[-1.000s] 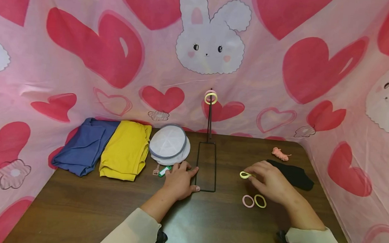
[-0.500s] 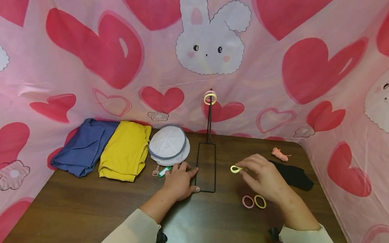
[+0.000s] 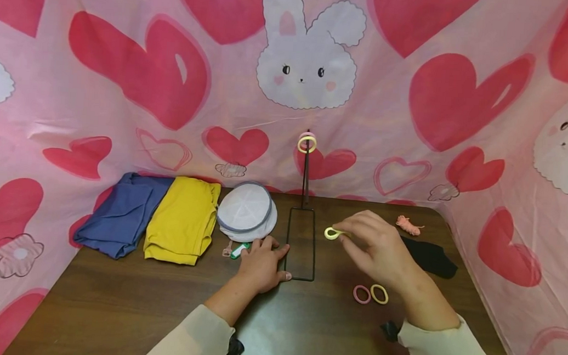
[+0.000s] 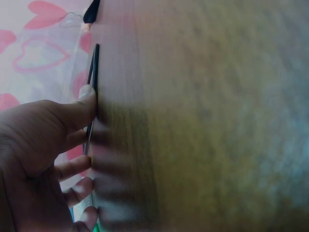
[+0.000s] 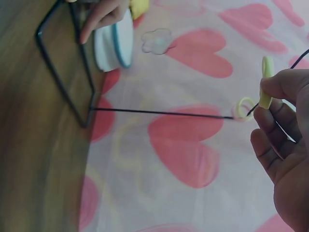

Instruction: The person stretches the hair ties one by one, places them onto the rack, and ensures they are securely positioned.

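My right hand (image 3: 377, 253) is raised over the right half of the table, pinching a pale yellow hair tie (image 5: 266, 67) between thumb and fingertips. The black wire stand (image 3: 306, 173) rises at the back centre from a rectangular wire base. Near its top hang a yellow hair tie (image 3: 306, 152) and a pink one behind it. My left hand (image 3: 260, 266) rests at the base's left side, thumb tip on the near corner and fingers spread. In the left wrist view, the thumb presses the wire. A pink hair tie (image 3: 355, 296) and a yellow hair tie (image 3: 386, 300) lie below my right hand.
Folded blue cloth (image 3: 118, 218) and yellow cloth (image 3: 182, 222) lie at the left, beside a white hat (image 3: 246, 208). A green-and-white tag (image 3: 240, 251) with a key lies by my left fingers. Peach yarn (image 3: 409, 226) and black fabric (image 3: 431, 257) lie at the right.
My right hand has moved left and away from me, toward the stand, rising with the yellow hair tie. The left hand stays on the base.
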### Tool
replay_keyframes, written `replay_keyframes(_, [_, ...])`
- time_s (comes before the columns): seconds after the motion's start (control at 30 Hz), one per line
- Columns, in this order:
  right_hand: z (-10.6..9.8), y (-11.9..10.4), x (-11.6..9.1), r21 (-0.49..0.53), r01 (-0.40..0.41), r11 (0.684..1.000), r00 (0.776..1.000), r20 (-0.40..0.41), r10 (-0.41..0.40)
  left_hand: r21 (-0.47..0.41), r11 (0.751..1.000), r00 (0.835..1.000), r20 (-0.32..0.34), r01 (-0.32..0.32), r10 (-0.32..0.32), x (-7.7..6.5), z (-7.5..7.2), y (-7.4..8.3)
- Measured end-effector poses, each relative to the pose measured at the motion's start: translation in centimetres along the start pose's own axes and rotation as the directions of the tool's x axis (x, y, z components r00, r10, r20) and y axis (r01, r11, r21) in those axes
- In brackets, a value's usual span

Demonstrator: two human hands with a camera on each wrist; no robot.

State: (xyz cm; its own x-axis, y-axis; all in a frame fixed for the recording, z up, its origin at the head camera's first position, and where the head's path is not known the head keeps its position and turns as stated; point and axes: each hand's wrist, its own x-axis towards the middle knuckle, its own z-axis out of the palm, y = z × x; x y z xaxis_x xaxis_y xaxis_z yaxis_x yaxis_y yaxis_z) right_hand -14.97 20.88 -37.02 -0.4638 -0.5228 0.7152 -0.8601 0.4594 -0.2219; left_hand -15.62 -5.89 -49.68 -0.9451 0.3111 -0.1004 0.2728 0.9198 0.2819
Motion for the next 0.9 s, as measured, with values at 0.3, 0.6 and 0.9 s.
replay_keyframes(0.3, [-0.6,-1.6,2.7,0.014,0.045,0.999,0.996,-0.076,-0.043,0.016,1.000,1.000,0.004,0.003,-0.003,0.2,0.3,-0.2])
replay_keyframes(0.6, [-0.8,-3.1,5.1,0.012,0.072,0.997,0.987,-0.145,-0.069,0.024,1.000,1.000,0.008,0.001,-0.001,0.2,0.2,-0.2])
replay_keyframes(0.9, [-0.5,-3.9,6.7,0.025,0.083,0.996,0.976,-0.203,-0.076,0.014,1.000,1.000,0.007,0.000,0.000,0.1,0.0,-0.1])
